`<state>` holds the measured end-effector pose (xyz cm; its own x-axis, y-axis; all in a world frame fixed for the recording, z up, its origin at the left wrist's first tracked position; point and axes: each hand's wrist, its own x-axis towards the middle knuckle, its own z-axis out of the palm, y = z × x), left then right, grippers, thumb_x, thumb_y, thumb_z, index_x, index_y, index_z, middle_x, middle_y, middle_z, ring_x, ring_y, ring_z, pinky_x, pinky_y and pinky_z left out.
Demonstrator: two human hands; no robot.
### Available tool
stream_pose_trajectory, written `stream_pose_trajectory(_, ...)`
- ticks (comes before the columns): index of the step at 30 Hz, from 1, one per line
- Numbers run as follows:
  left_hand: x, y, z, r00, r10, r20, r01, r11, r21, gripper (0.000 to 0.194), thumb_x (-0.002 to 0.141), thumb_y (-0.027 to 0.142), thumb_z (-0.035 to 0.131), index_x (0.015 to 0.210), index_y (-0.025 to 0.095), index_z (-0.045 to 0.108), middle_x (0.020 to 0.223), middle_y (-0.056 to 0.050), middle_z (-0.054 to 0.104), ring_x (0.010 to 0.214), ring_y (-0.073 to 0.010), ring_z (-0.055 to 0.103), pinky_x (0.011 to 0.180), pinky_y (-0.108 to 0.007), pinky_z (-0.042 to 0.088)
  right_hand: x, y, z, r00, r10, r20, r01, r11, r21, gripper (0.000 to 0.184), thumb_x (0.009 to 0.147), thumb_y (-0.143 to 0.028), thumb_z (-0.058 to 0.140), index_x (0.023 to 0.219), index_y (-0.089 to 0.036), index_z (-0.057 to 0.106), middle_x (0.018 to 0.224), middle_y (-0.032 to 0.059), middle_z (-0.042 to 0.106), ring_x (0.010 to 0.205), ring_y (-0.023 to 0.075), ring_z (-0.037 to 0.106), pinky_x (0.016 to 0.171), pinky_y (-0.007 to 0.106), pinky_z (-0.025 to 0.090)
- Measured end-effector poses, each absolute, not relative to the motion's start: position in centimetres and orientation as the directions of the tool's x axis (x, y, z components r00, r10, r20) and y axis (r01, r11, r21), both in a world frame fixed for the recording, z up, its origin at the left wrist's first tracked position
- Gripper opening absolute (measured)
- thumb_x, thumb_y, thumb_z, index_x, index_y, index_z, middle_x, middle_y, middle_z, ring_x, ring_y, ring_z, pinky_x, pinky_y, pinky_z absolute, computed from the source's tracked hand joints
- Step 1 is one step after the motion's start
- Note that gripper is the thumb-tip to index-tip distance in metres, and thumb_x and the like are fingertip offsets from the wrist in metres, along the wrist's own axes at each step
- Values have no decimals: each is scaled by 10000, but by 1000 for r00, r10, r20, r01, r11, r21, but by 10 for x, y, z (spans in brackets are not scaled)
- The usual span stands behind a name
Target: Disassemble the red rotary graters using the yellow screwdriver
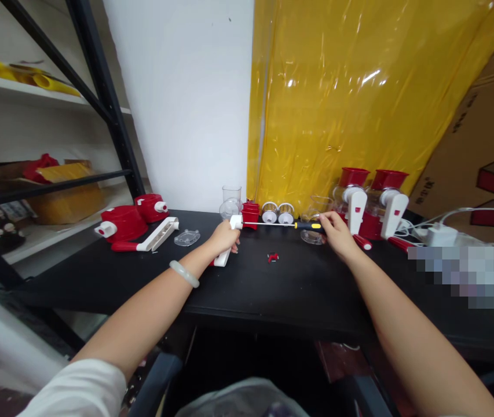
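My left hand (224,238) is closed around a white crank handle (235,222), its red grip partly showing below the fingers. In my right hand (336,231) is a screwdriver (310,226) with a black and yellow handle, held level. Its long shaft runs left to the white end of the crank handle; whether the tip sits in a screw is too small to tell. On the black table below the shaft lies a small red part (273,257) with tiny screws around it. A clear plastic disc (311,237) lies under the screwdriver handle.
Red housings (125,225), another white crank handle (160,233) and a clear disc (187,237) lie at left. Red feeders, metal drums (285,213) and a clear hopper (231,200) stand at the back. Two assembled graters (355,202) and white cables (442,234) are at right.
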<state>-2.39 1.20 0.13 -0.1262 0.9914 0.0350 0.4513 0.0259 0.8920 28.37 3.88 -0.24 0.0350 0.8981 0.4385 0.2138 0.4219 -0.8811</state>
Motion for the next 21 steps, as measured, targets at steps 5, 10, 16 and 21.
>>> stream_pose_trajectory(5,-24,11,3,-128,991,43,449,19,894,268,666,56,498,921,127,534,512,17,552,378,-134,552,421,-238,502,282,42,-4,53,900,433,112,426,-898,377,730,-550,643,922,-257,504,889,-1,559,548,110,495,477,272,453)
stream_pose_trajectory(10,-24,12,1,-118,992,43,451,15,892,291,676,60,496,956,125,535,515,17,554,370,-141,548,414,-253,504,283,39,0,23,898,438,-10,439,-899,399,686,-476,691,973,-262,514,945,-5,529,629,106,518,582,279,497)
stream_pose_trajectory(16,-21,10,-1,-97,994,41,462,8,887,331,661,55,492,982,132,514,514,24,557,372,-139,550,411,-249,505,286,36,6,6,914,405,-207,397,-894,335,622,-298,669,924,-264,528,904,-13,554,742,135,568,593,245,470)
stream_pose_trajectory(21,-20,10,-1,-88,995,47,471,0,882,331,659,61,503,981,136,518,524,23,567,383,-138,559,427,-252,516,287,41,6,70,906,417,-156,423,-893,274,732,-480,570,873,-244,561,810,12,600,718,174,603,558,281,483)
